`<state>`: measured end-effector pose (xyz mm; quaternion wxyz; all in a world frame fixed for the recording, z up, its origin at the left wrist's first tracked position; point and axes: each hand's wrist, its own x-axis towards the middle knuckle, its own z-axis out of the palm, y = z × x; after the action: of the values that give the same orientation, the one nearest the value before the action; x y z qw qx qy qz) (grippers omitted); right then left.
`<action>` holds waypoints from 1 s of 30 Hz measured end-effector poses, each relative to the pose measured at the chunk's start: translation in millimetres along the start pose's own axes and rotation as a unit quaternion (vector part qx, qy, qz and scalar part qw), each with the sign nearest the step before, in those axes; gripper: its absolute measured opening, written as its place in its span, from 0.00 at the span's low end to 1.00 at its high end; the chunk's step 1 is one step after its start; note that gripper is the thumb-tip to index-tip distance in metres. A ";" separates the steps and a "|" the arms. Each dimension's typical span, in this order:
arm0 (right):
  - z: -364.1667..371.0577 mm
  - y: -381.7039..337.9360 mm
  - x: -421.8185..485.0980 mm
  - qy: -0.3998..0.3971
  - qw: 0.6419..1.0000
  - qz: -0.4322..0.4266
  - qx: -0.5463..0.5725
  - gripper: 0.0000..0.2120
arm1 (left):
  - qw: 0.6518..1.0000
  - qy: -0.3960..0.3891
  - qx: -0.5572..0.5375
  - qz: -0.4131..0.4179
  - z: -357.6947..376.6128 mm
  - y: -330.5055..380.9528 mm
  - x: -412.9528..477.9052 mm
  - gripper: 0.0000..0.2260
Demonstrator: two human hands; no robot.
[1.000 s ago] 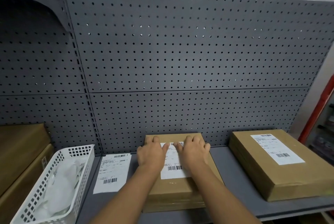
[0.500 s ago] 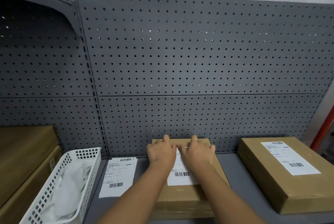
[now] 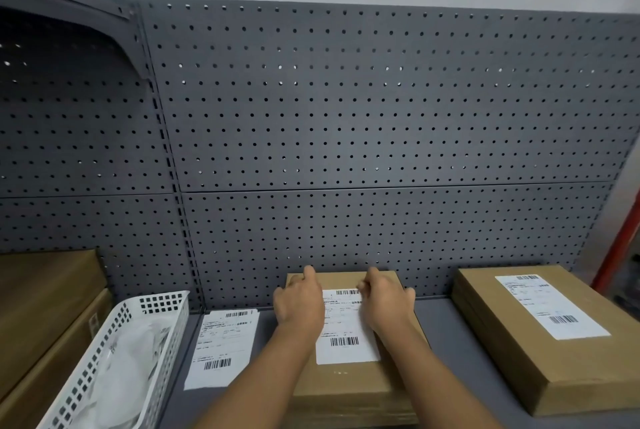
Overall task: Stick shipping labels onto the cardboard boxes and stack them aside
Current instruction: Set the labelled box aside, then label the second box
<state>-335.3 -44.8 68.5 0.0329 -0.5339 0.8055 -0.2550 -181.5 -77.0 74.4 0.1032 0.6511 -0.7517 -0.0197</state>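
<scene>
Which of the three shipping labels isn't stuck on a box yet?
The loose label lying flat on the grey shelf, between the white basket and the middle box. The other two labels sit on the middle box and the right box.

The person is showing two bare forearms and two bare hands, uncovered from the fingers down to the frame's lower edge. The left hand (image 3: 299, 304) is showing left of the shipping label (image 3: 346, 342), the right hand (image 3: 386, 304) right of it, backs and knuckles facing up.

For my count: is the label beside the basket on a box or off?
Off: the label lies on the grey shelf, beside the middle box.
</scene>
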 end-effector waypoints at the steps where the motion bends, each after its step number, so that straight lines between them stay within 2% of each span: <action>1: -1.6 -0.1 -0.2 -0.001 1.000 -0.003 0.008 0.09 | 1.000 -0.006 -0.005 0.001 -2.2 -1.4 -0.6 0.10; 4: -10.8 -1.0 -1.5 -0.035 0.999 -0.014 0.023 0.08 | 0.997 -0.043 -0.060 0.011 -8.4 -7.0 -3.1 0.15; 7: -17.5 -3.1 -10.3 -0.074 0.997 -0.031 -0.007 0.22 | 0.994 -0.077 -0.078 0.011 -8.2 -12.9 -7.9 0.27; 10: -15.8 -4.4 -23.6 -0.068 0.994 -0.051 -0.074 0.30 | 0.997 -0.051 -0.044 0.024 -0.4 -14.6 -15.8 0.28; 12: -13.2 -3.7 -25.2 -0.061 0.994 -0.049 -0.074 0.28 | 0.998 -0.034 -0.045 0.022 2.4 -13.3 -17.8 0.26; 18: -13.6 6.2 -20.8 -0.071 0.996 -0.057 -0.019 0.15 | 0.998 -0.028 -0.048 0.020 1.6 -12.6 -21.3 0.17; 23: -23.3 11.0 -23.0 -0.064 0.993 -0.074 0.065 0.15 | 0.995 -0.010 -0.092 0.036 -5.4 -17.6 -25.8 0.16; 27: -27.9 11.4 -36.9 -0.067 0.976 -0.197 0.069 0.16 | 0.981 0.051 -0.125 0.137 -5.8 -16.5 -42.0 0.19; 30: -27.3 8.1 -46.2 -0.114 0.960 -0.247 0.068 0.19 | 0.976 0.030 -0.128 0.175 0.4 -13.0 -43.2 0.22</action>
<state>-331.2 8.4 78.4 0.0970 -0.7383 0.6200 -0.2470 -163.3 -36.6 66.3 0.2107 0.4911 -0.8416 -0.0780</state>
